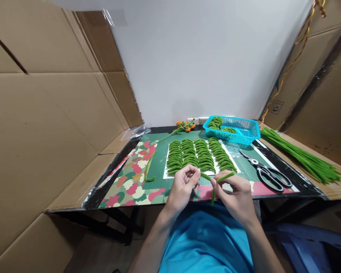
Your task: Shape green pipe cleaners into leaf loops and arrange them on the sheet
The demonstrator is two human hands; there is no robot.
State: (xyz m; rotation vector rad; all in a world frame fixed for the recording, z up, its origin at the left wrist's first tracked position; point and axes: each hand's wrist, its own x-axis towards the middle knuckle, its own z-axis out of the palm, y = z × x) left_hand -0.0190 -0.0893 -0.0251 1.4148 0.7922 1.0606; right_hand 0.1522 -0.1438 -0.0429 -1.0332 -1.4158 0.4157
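Observation:
Between my two hands a green fuzzy pipe cleaner [205, 176] is pinched, with one piece pointing up to the right and another hanging down. My left hand [184, 185] is closed on its left end, thumb against the fingers. My right hand [233, 189] grips it where the pieces meet; whether they are twisted together or one bent stem, I cannot tell. Just beyond my hands, a white sheet [165, 175] carries several columns of curved green pipe cleaner pieces [190, 153]. A loose bent green pipe cleaner [148, 167] lies to the left on the patterned mat.
Black-handled scissors [269, 176] lie at the right with blades part open. Behind them stands a blue plastic basket [241, 140] holding more green pieces. A bundle of straight green pipe cleaners [301, 155] rests at far right. An orange flower stem [186, 126] lies at the back; cardboard walls flank the table.

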